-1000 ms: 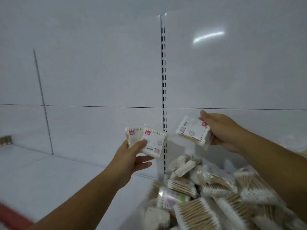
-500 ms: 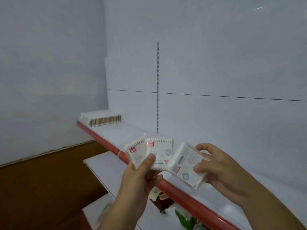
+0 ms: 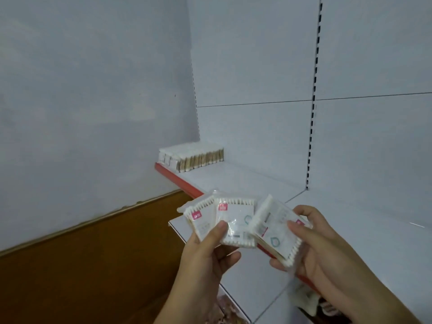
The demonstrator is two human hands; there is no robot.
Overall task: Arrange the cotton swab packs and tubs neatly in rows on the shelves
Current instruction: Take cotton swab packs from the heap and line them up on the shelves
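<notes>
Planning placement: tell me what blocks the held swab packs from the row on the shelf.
Nothing visible: only bare white red-edged shelf lies between the clear plastic cotton swab packs in the left hand and right hand and the standing row of packs.

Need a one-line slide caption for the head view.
Left hand fans two swab packs, right hand grips a third pack, before a red-edged shelf with one neat row.

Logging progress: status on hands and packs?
Left hand grips two packs. Right hand grips third pack. Row of packs at far left of shelf. Nothing blocking.
</notes>
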